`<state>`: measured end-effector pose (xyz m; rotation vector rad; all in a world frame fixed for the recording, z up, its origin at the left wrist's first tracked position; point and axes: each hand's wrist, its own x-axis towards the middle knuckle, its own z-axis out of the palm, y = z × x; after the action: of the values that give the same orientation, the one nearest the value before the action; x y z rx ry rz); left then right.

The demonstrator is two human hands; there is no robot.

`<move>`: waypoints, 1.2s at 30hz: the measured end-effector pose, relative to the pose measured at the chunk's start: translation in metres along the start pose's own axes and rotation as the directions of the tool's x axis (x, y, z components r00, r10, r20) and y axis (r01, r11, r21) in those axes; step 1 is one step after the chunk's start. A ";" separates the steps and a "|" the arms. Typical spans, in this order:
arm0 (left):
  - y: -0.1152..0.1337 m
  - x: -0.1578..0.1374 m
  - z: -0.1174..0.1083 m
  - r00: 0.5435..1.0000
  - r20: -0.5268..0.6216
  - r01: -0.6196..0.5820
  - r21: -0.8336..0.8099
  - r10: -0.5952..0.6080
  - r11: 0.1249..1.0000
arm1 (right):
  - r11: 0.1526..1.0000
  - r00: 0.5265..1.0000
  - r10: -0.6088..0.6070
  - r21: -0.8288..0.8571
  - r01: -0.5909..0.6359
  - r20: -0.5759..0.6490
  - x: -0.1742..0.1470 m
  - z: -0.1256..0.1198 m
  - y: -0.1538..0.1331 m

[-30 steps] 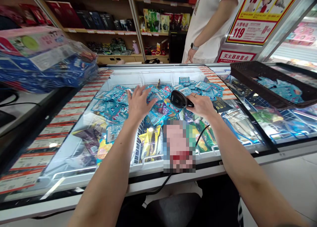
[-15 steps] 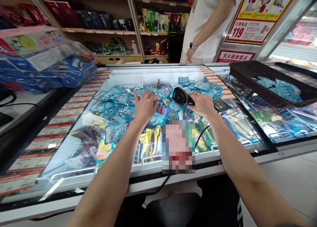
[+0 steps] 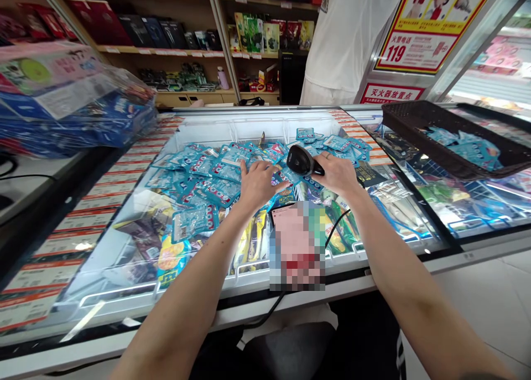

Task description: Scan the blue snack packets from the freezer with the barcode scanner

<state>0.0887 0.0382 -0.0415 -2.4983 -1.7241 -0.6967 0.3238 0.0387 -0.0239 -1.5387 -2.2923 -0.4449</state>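
In my right hand (image 3: 338, 174) is a black barcode scanner (image 3: 301, 161), its head turned left and its cord running down towards me. My left hand (image 3: 261, 183) lies with fingers spread over the blue packets (image 3: 199, 172), holding nothing that I can see. These small packets are scattered across the glass top (image 3: 124, 247) of a chest freezer. One blue packet (image 3: 194, 222) rests apart, nearer to me on the left. A phone (image 3: 290, 230) with a pinkish screen, mostly blurred out, lies between my forearms near the front edge.
A brown basket (image 3: 440, 161) with several blue packets stands at the right. Plastic-wrapped boxes (image 3: 74, 100) are stacked at the left. Price labels (image 3: 95, 203) line the glass. Behind the freezer stands a person in white (image 3: 336, 42), before stocked shelves (image 3: 166, 51).
My left hand has moved right, closer to the scanner, with its thumb now stretched out. My right hand keeps the scanner in about the same place. The other person's arm is no longer visible.
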 end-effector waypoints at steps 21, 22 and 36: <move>-0.056 0.013 0.000 0.911 -0.230 0.164 -0.561 -0.343 0.811 | 0.997 0.997 -0.074 0.035 0.075 -0.023 -0.001 -0.005 -0.003; -0.056 0.012 0.000 0.910 -0.239 0.160 -0.553 -0.340 0.817 | 0.995 0.996 -0.092 0.041 0.093 -0.018 -0.001 -0.005 -0.004; -0.050 0.009 -0.006 0.909 -0.280 0.151 -0.469 -0.308 0.870 | 0.979 0.981 -0.194 0.060 0.195 -0.012 -0.002 -0.012 -0.011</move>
<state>0.0447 0.0633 -0.0441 -2.2106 -1.9126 -1.6060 0.3159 0.0280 -0.0153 -1.2885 -2.4390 -0.4241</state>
